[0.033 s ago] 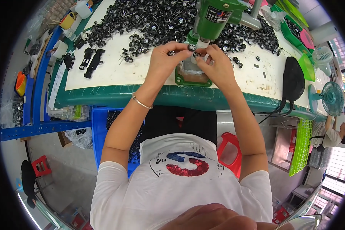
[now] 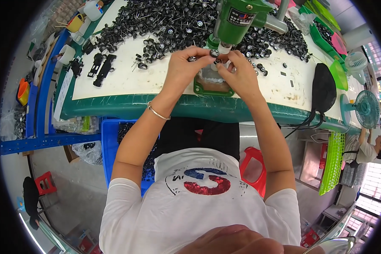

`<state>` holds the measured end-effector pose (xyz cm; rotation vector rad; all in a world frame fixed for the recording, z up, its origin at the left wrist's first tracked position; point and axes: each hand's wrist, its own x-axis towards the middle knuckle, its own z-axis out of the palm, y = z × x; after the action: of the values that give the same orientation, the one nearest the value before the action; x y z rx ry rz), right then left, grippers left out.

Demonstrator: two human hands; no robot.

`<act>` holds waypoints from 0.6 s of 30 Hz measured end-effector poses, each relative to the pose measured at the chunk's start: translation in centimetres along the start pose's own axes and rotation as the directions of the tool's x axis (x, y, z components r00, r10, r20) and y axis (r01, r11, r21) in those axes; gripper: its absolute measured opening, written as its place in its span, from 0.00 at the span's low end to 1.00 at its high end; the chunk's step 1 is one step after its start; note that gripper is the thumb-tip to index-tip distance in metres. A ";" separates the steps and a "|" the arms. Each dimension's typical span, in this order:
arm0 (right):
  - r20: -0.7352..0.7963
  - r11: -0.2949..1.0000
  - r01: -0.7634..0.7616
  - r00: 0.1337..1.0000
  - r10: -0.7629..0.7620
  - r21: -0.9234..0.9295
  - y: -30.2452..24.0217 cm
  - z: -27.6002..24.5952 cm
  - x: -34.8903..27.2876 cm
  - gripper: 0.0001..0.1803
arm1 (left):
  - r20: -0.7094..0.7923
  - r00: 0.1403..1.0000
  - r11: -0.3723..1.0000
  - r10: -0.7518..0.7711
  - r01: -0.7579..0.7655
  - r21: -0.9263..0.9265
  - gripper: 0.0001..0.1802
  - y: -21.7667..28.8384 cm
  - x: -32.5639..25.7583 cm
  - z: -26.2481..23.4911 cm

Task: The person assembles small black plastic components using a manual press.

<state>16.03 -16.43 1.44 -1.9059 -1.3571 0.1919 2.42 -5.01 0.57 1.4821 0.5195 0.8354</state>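
Note:
My left hand (image 2: pixel 185 64) pinches a small black wheel (image 2: pixel 214 52) just below the nose of a green bench press (image 2: pixel 238 19). My right hand (image 2: pixel 242 77) is beside it, its fingertips closed on a small part (image 2: pixel 221 63) under the same nose. Both hands hover over the press's green base (image 2: pixel 211 88), which stands near the front edge of the white worktable (image 2: pixel 127 86). A large heap of black wheels on metal axles (image 2: pixel 169 21) lies behind the hands. What sits between the fingertips and the base is partly hidden.
Black toy chassis pieces (image 2: pixel 102 68) lie at the left of the table, and a black pouch (image 2: pixel 324 86) and green trays (image 2: pixel 338 73) at the right. A blue bin (image 2: pixel 110 146) and a red stool (image 2: pixel 252 163) stand under the table. A teal fan (image 2: pixel 367 108) and another person (image 2: pixel 370 148) are at far right.

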 end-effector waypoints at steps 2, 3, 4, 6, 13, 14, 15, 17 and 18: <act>-0.012 0.999 -0.007 1.000 0.007 0.034 0.5 0.3 -0.3 0.17 | 0.059 0.998 1.000 0.012 -0.011 -0.015 0.08 0.1 0.2 0.7; -0.020 0.997 -0.022 1.000 0.023 0.070 0.8 0.5 -0.5 0.19 | 0.059 0.998 1.000 0.021 -0.020 -0.015 0.08 0.1 0.2 1.0; -0.009 0.992 -0.020 1.000 0.022 0.124 1.1 0.4 -0.7 0.23 | 0.059 0.998 0.999 -0.021 0.024 -0.046 0.08 0.1 0.2 1.3; -0.055 0.977 0.003 0.998 0.009 0.212 1.5 -0.1 -0.8 0.25 | 0.052 0.993 0.991 -0.105 0.108 -0.077 0.08 0.7 0.1 1.6; -0.160 0.870 -0.108 0.965 0.208 0.481 3.2 -6.4 2.4 0.20 | 0.056 0.991 0.980 -0.122 0.129 -0.152 0.08 0.5 1.0 2.3; -0.213 0.835 -0.072 0.952 0.221 0.545 2.9 -7.7 3.5 0.18 | 0.060 0.994 0.988 -0.088 0.095 -0.125 0.08 0.3 1.1 2.2; -0.265 0.797 -0.033 0.934 0.239 0.603 2.7 -8.9 4.8 0.16 | 0.066 0.996 0.993 -0.054 0.060 -0.099 0.08 0.2 1.1 2.1; -0.348 0.807 0.225 0.937 -0.026 0.546 4.9 -12.0 9.8 0.13 | 0.067 0.997 0.997 -0.045 0.049 -0.066 0.08 0.6 1.1 2.3; -0.336 0.711 0.224 0.942 0.018 0.667 1.9 -12.3 10.6 0.12 | 0.053 0.998 0.999 -0.035 0.036 -0.033 0.08 0.6 1.1 2.0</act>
<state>28.30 -13.78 11.86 -1.1444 -0.9656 0.2796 4.56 -5.57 1.53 1.4557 0.4886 0.7720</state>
